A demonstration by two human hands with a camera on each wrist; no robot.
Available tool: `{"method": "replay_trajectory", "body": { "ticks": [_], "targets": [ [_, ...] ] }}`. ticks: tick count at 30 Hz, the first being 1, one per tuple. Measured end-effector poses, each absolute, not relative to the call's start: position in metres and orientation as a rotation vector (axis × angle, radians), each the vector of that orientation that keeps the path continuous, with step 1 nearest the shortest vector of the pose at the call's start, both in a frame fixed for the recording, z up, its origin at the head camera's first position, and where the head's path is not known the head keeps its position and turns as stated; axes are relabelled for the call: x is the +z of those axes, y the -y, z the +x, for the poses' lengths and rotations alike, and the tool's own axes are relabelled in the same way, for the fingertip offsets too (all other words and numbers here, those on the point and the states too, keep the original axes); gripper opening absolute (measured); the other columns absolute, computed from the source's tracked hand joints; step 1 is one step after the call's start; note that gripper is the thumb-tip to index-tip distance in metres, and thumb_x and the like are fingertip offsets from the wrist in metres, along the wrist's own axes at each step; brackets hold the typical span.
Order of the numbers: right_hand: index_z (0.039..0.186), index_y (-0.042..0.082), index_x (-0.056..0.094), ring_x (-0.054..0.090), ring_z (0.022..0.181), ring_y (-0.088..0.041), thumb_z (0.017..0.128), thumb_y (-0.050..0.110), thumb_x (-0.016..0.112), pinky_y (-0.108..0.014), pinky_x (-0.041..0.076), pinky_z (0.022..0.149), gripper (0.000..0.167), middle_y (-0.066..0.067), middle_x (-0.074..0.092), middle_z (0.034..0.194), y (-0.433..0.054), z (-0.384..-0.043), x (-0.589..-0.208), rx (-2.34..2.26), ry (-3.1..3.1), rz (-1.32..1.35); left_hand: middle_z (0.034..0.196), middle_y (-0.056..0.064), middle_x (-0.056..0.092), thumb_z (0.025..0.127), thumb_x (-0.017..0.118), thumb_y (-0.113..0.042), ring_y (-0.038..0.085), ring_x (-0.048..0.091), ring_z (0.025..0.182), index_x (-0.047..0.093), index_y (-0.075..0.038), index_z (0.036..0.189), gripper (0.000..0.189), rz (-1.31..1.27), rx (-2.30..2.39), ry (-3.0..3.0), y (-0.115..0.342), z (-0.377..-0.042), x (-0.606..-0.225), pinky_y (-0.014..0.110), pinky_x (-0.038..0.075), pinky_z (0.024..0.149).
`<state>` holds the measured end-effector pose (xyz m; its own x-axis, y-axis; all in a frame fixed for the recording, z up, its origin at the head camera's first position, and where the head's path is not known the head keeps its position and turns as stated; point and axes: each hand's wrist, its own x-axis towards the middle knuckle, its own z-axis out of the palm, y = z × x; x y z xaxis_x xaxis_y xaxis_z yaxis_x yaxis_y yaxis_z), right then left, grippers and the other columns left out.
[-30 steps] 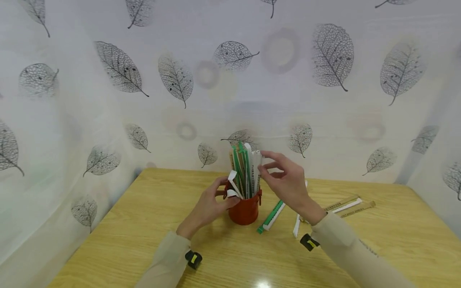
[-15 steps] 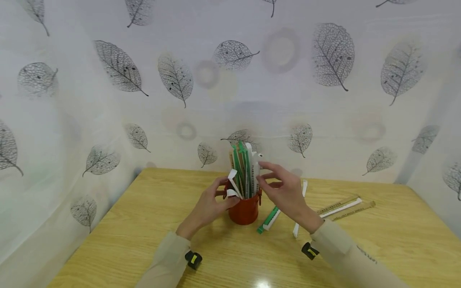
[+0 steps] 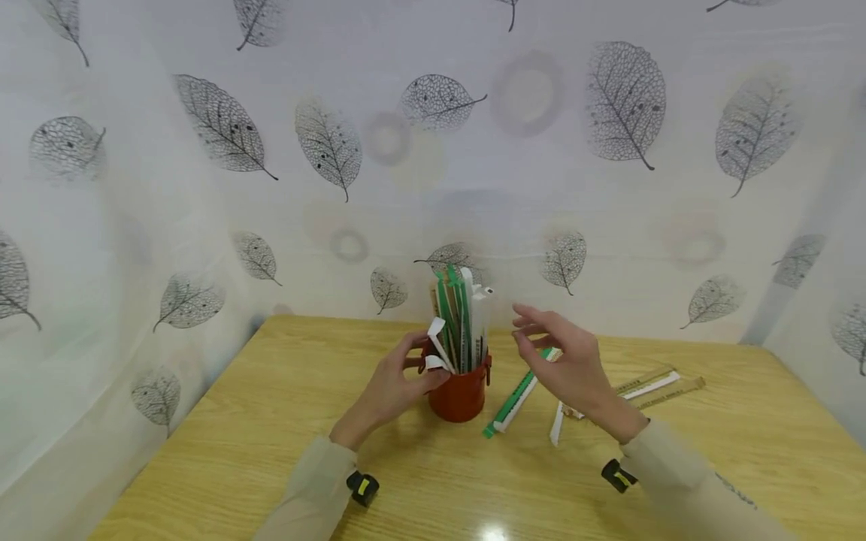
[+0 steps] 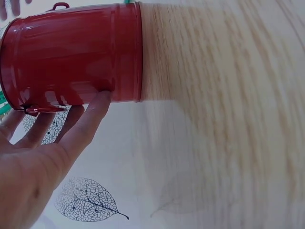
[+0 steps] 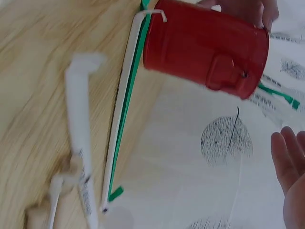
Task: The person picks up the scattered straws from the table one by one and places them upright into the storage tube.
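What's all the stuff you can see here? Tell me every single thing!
Pail: one, red, on table
Packets in pail: several, too bunched to count; green, white, brown
Green packet: one, right of pail
White packet: one, alongside green packet
Other loose packets: at least four, brown and white, farther right
Table: one, yellowish wood, below
Leaf-print backdrop: pale, behind table
Wrist devices: two, black
Sleeves: two, beige
Left hand: one, holding pail
Right hand: one, beside pail

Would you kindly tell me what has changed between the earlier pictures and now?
The right hand has let go of the white straw and moved right, away from the bucket; that straw seems slightly lower. The left hand stays on the bucket, and the loose straws look unmoved.
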<state>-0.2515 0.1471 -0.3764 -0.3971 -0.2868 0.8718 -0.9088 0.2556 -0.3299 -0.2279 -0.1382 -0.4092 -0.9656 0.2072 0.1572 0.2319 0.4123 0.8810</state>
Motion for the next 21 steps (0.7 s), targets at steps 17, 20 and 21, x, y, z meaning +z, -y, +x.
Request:
{"method": "replay_trajectory", "body": {
  "ticks": [17, 20, 21],
  "targets": [
    [0.099, 0.013, 0.076, 0.07, 0.081, -0.01, 0.076, -0.007, 0.081, -0.024, 0.059, 0.065, 0.031, 0.001, 0.075, 0.092, -0.259, -0.237, -0.423, 0.569, 2.474, 1.223, 0.146, 0.003, 0.056, 0.092, 0.076, -0.036, 0.035, 0.064, 0.123, 0.05, -0.033, 0.144, 0.059, -0.443, -1.608, 2.603, 0.142, -0.229, -0.409, 0.05, 0.057, 0.098],
    [0.099, 0.017, 0.076, 0.07, 0.083, -0.014, 0.075, -0.002, 0.083, -0.027, 0.059, 0.067, 0.032, 0.005, 0.074, 0.094, -0.268, -0.23, -0.432, 0.442, 2.49, 1.218, 0.147, 0.002, 0.056, 0.092, 0.076, -0.036, 0.034, 0.064, 0.123, 0.05, -0.033, 0.144, 0.059, -0.458, -1.605, 2.601, 0.141, -0.229, -0.411, 0.048, 0.056, 0.099],
    [0.1, 0.017, 0.077, 0.07, 0.083, -0.015, 0.074, -0.001, 0.084, -0.027, 0.059, 0.067, 0.032, 0.005, 0.074, 0.094, -0.27, -0.229, -0.434, 0.409, 2.478, 1.218, 0.147, 0.002, 0.056, 0.092, 0.076, -0.037, 0.034, 0.064, 0.123, 0.05, -0.033, 0.144, 0.059, -0.463, -1.607, 2.6, 0.141, -0.229, -0.411, 0.048, 0.056, 0.099]
  ]
}}
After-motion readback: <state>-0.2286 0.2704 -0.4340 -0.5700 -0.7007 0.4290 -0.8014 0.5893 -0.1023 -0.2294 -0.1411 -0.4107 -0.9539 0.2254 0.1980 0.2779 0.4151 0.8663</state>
